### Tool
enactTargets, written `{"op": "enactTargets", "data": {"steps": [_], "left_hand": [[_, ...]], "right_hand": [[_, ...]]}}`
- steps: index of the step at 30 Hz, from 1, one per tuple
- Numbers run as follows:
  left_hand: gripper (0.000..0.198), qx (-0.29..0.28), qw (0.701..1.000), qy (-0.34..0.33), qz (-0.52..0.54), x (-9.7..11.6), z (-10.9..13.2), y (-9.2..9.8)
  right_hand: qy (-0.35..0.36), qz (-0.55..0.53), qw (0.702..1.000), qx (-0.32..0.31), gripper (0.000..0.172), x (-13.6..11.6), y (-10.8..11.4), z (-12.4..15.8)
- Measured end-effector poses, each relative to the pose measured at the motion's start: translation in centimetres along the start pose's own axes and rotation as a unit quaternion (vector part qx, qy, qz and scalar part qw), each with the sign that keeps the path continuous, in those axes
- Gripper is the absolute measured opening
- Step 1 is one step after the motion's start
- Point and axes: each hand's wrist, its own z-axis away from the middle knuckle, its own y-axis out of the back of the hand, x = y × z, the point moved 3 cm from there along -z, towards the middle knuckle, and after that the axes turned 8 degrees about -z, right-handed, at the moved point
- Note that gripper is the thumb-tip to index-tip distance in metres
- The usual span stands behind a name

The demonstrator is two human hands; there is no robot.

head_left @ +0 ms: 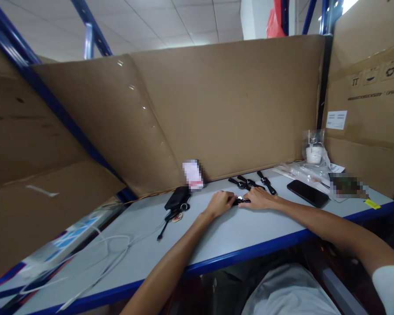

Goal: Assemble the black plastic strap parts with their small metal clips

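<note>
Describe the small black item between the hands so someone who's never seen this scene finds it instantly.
Below the big cardboard panel at the back, find the grey tabletop. Follow the two bare forearms to the left hand and right hand, close together. The small black item with a shiny patch sits between them, unlike the similar black pieces lying just beyond.

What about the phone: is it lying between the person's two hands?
No, the phone lies on the table, to the right of the right hand.
</note>
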Motion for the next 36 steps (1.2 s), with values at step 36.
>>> {"op": "enactTargets", "data": {"steps": [36], "left_hand": [[0.022,0.023,0.999,-0.021,-0.016,1.2,-0.3,0.1]], "right_hand": [[-0.026,0.004,1.0,0.016,0.054,-0.2,-0.8,-0.8]]}}
